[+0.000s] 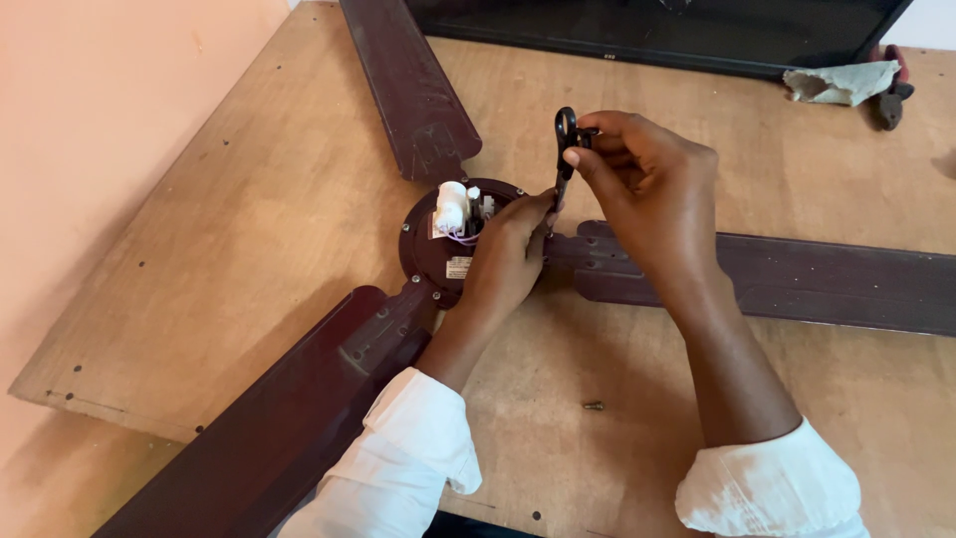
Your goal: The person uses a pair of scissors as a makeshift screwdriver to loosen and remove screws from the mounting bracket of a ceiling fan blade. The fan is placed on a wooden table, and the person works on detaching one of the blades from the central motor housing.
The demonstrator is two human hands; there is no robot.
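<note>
Head view: right hand [647,189] pinches black tool [565,149]; left hand [508,261] covers fan hub [443,244] – tool tip hidden, left grip unclear.

Left hand [508,254] hides the hub's [430,249] right half; all three blades [797,279] run off-frame

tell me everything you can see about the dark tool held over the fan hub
The slim black metal scissor-like tool stands almost upright above the round dark brown ceiling fan hub. It has a loop handle at the top and a narrow shaft running down. The right hand pinches the loop; the left hand touches its lower end, hiding the tip. It looks closed.
</note>
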